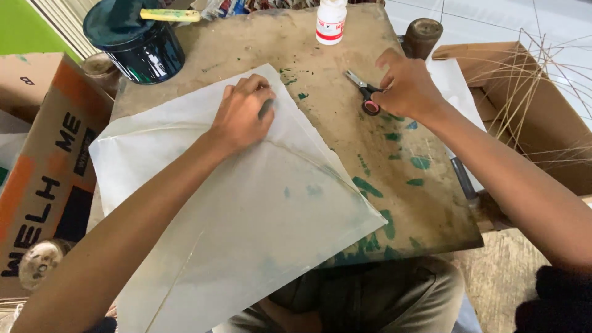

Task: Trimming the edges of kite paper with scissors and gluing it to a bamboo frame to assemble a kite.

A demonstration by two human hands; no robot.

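A large white paper kite sheet (pixel 246 209) with thin stick ribs lies across a paint-stained wooden board (pixel 345 123) on my lap. My left hand (pixel 242 114) presses flat on the sheet near its upper corner, fingers curled. My right hand (pixel 404 86) rests on the board to the right, its fingers closed around the handles of small scissors (pixel 364 92) with a red loop and metal blades pointing up-left. The scissors lie on the board, clear of the paper.
A dark paint can (pixel 137 43) with a yellow-handled brush across it stands at the back left. A white glue bottle (pixel 331 21) stands at the back centre. Cardboard boxes sit left (pixel 43 172) and right (pixel 530 105), the right one holding thin bamboo sticks (pixel 542 68).
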